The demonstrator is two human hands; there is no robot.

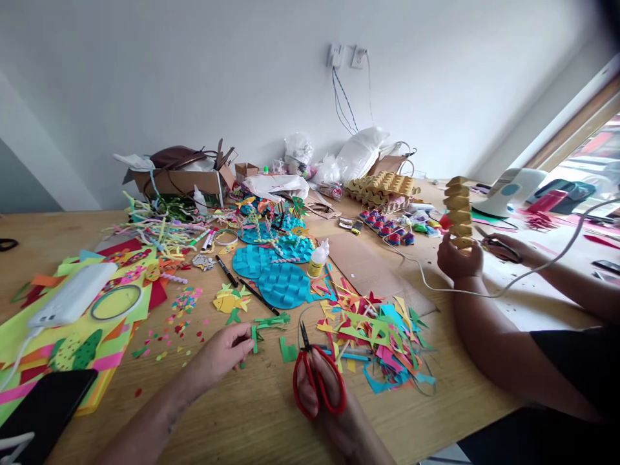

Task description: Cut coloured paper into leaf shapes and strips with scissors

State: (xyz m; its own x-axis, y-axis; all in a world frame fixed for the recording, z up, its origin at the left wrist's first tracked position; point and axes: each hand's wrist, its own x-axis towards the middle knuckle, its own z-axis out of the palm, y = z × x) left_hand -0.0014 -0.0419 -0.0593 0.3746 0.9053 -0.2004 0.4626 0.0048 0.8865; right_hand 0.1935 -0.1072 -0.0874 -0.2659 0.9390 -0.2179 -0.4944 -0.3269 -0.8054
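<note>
My left hand (221,356) pinches a small green paper strip (254,340) between thumb and fingers, just above the table. My right hand (322,387) is closed on red-handled scissors (307,352), fingers through the loops, blades pointing away from me and looking nearly closed. Between the hands lies a green paper scrap (288,349). Beyond my left hand are more green cuttings (272,321) and a yellow paper fish (229,299). A heap of coloured paper scraps (368,329) lies right of the scissors. Blue paper shapes (283,285) sit farther back beside a glue bottle (318,259).
At the right, another person's hand (460,258) holds an egg-carton strip (458,210); their other hand has dark scissors (504,249). A white cable (504,292) crosses there. Coloured sheets (121,329), a power bank (72,294) and a phone (48,413) lie left.
</note>
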